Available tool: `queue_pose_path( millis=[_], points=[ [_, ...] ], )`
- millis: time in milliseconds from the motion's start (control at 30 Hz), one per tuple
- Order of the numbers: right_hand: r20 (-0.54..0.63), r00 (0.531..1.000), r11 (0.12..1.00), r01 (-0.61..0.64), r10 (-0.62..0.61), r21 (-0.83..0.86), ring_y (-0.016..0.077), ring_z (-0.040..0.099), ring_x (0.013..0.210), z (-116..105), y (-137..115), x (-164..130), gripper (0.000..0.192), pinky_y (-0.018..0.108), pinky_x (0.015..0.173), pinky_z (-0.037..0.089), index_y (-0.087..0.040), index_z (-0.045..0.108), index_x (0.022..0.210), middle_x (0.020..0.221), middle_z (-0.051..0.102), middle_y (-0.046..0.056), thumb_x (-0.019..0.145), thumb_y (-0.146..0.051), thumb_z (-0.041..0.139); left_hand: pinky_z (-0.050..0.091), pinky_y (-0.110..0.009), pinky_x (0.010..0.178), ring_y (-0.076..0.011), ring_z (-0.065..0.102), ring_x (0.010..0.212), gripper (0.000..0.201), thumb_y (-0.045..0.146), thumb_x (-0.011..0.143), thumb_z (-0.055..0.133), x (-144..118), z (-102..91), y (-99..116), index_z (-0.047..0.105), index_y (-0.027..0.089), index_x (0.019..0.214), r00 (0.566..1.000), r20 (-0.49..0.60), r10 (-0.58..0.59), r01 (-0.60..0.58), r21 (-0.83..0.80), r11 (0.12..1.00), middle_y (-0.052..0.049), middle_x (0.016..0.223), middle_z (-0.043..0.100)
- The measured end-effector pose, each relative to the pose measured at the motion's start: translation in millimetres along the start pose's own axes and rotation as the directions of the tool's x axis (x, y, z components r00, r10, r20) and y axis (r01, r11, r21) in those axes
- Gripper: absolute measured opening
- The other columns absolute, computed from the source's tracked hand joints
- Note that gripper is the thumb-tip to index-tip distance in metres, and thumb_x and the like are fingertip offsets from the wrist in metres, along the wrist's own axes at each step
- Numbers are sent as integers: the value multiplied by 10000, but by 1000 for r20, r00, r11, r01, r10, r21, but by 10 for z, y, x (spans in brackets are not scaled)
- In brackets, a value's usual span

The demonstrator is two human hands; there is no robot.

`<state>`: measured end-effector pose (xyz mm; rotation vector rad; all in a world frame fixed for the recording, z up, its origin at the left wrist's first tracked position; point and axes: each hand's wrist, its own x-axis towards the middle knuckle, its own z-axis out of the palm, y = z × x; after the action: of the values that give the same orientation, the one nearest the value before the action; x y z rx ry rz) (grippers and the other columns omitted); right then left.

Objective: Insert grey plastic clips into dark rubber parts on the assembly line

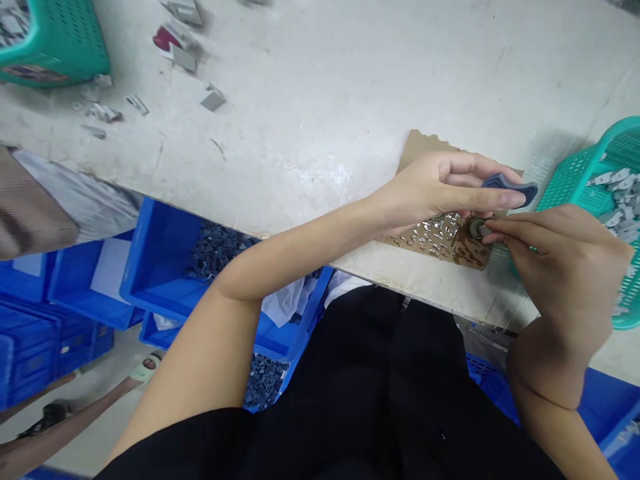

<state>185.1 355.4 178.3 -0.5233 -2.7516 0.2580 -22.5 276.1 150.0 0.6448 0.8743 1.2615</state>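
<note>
Head view: I am logging the left hand (440, 183) pinching a grey moulded part (510, 187) over the cardboard sheet (425, 143); right hand (560, 267) fingertips gripping a small disc (477, 229), possibly a magnet. I am advising steady alignment.

No writing, label, brand, number or sign can be read anywhere from here; the band on the green basket (35, 72), well away from the fingers, is too blurred to read.
</note>
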Motion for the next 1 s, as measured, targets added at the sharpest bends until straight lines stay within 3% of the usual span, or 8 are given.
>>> queue_pose_path(
  millis=[100, 233, 400, 567, 733, 900, 1000],
  points=[
    [-27, 1000, 1000, 6, -6, 14, 213, 729, 738, 0, -19, -5, 154, 357, 657, 557, -227, 778, 907, 868, 818, 15, 976, -130, 680, 562, -208, 909, -136, 744, 1076, 303, 164, 922, 729, 4, -25, -28, 766, 106, 1217, 1000, 16, -24, 23, 43, 999, -44, 1127, 783],
    [-158, 978, 985, -119, 139, 125, 205, 738, 739, -9, -50, -18, 161, 350, 681, 549, -269, 794, 893, 833, 809, -2, 954, -139, 718, 536, -156, 738, -46, 699, 815, 312, 289, 922, 765, 5, -54, -85, 779, 155, 1204, 1000, 19, -11, 10, 28, 1000, -13, 972, 774],
    [-384, 862, 926, -216, 330, 309, 223, 726, 644, -36, -28, 2, 135, 346, 592, 478, -312, 827, 844, 697, 764, -1, 857, -180, 806, 587, -215, 842, -90, 723, 933, 386, 400, 914, 782, -7, -34, -172, 764, 181, 1230, 1000, 20, -23, 22, 35, 999, -40, 1077, 782],
    [-543, 783, 940, -155, 305, 305, 238, 722, 615, -79, -123, 48, 131, 360, 586, 473, -339, 848, 898, 591, 702, 0, 908, -240, 763, 597, -278, 893, -110, 716, 942, 478, 462, 839, 854, -24, 12, -235, 766, 146, 1187, 996, 77, -42, 41, 8, 999, -60, 1067, 768],
    [-500, 826, 958, -153, 259, 244, 240, 745, 643, -115, -203, 14, 135, 387, 612, 521, -317, 803, 834, 663, 746, -1, 922, -235, 743, 603, -308, 949, -138, 724, 1007, 464, 439, 781, 906, -31, 55, -276, 778, 164, 1132, 990, 120, -78, 86, -68, 994, -43, 1044, 776],
    [-339, 867, 923, -290, 366, 254, 234, 749, 664, -157, -226, -6, 230, 434, 687, 594, -336, 756, 744, 684, 751, 6, 964, -391, 716, 596, -339, 1038, -166, 736, 1106, 402, 405, 801, 892, -37, 66, -295, 780, 175, 1111, 991, 116, -65, 72, -55, 996, -24, 1051, 784],
    [-336, 865, 922, -301, 372, 245, 234, 754, 696, -173, -247, -7, 222, 451, 727, 592, -344, 751, 747, 714, 766, 9, 956, -415, 725, 589, -352, 1068, -187, 728, 1174, 404, 399, 809, 886, -41, 65, -295, 775, 176, 1128, 992, 115, -56, 61, -38, 997, -31, 1085, 787]
  ],
)
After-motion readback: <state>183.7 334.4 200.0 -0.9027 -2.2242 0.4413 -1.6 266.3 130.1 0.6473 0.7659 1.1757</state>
